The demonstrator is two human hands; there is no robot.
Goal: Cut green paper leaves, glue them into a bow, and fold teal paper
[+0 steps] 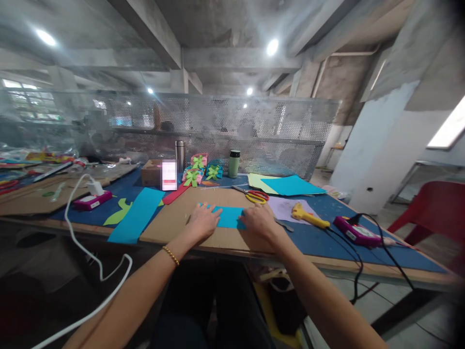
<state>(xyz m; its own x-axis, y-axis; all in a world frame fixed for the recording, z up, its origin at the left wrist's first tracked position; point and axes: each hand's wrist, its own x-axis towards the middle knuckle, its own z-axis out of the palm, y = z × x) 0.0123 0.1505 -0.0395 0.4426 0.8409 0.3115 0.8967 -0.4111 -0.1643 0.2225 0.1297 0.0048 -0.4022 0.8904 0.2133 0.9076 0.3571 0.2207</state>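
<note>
A short blue strip of paper (230,217) lies across the brown cardboard sheet (163,225) in front of me. At its left end, my left hand (204,220) has its fingers closed on the paper, with a gold bead bracelet on the wrist. My right hand (258,221) grips the other end, fingers bent over it. Just beyond my right hand rest scissors (257,196) with yellow and red handles. A grey metal blade-like piece (285,226) shows beside that hand. To the right, a yellow hot glue gun (308,215) lies partly on a purple sheet (281,208).
A longer blue strip (136,215) and green paper cutouts (119,212) lie left. Behind stand a cardboard box (150,173), a steel flask (180,155), paper-flower pieces (194,172) and a green bottle (234,165). Purple power strips (358,231) with cables sit at both sides.
</note>
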